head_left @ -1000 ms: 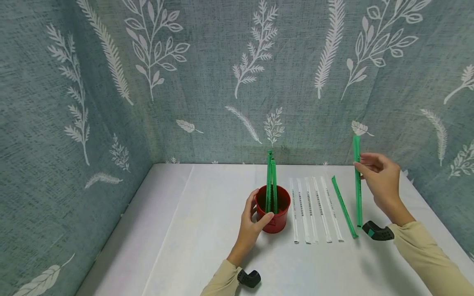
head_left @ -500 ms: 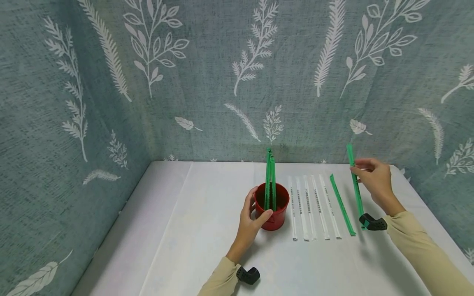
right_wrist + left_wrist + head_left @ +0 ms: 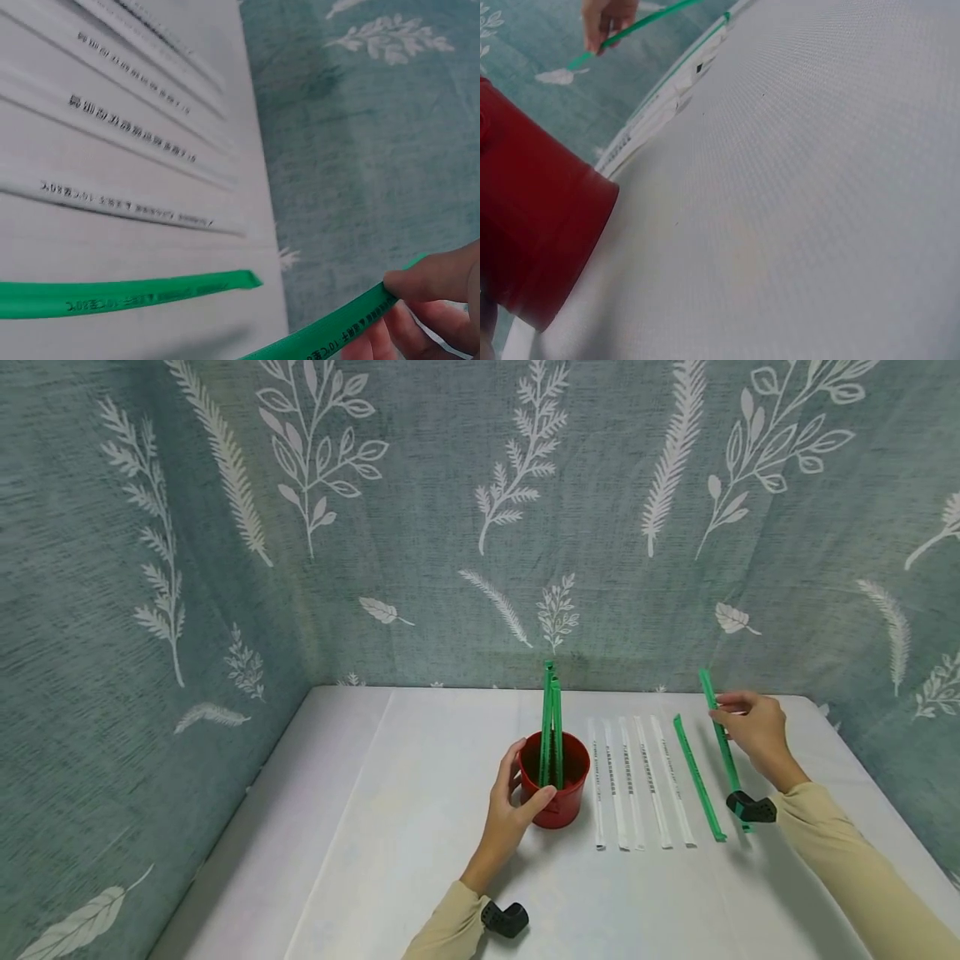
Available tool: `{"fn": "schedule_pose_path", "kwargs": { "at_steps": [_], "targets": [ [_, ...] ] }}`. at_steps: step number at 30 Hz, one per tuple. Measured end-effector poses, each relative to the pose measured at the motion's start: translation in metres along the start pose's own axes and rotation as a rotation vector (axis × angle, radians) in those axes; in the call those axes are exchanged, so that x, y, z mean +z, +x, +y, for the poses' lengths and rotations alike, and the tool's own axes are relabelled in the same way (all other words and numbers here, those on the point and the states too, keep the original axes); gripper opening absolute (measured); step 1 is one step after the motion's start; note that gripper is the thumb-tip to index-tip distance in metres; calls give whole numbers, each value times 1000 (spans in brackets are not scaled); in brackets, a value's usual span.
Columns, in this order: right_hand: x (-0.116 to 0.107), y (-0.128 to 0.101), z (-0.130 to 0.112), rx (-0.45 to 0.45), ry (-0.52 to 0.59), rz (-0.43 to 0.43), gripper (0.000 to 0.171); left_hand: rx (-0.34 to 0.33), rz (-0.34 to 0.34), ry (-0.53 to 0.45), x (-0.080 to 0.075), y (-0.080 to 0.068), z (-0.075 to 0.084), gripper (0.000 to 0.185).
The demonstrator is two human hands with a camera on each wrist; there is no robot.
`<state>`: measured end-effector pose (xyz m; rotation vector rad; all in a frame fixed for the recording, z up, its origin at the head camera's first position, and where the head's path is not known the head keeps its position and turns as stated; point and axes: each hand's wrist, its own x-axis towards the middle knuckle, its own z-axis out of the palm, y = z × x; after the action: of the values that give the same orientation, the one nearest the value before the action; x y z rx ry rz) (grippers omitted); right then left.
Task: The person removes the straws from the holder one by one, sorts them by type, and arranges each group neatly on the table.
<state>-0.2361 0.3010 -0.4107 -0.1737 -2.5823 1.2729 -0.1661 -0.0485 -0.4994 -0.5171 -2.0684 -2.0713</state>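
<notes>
Evenly and softly lit from above, no glare. Faint shadows under the left hand (image 3: 508, 810) and right forearm. Sharp in the head view, slightly bowed at edges. Blurred close up beside the red bucket (image 3: 532, 240) and right-hand fingertips (image 3: 427, 281).

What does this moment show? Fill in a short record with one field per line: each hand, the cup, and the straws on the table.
left hand: grips the side of the red cup
right hand: pinches a green straw near its top end, straw tilted
cup contents: green straws standing upright
lying on the table: four white wrapped straws side by side, one green wrapped straw to their right
backdrop: teal cloth with white leaf print
</notes>
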Motion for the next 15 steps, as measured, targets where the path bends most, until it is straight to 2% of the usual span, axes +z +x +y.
{"fn": "schedule_pose_path", "kwargs": {
  "at_steps": [4, 11, 15],
  "targets": [
    [5, 3, 10, 6, -40, -10, 31, -12, 5, 4, 0, -1, 2, 67],
    [14, 5, 25, 37, -72, -17, 29, -32, -27, -21, 0, -4, 36, 68],
    [17, 9, 35, 69, -107, -9, 28, -27, -29, -13, 2, -3, 36, 69]
  ]
}}
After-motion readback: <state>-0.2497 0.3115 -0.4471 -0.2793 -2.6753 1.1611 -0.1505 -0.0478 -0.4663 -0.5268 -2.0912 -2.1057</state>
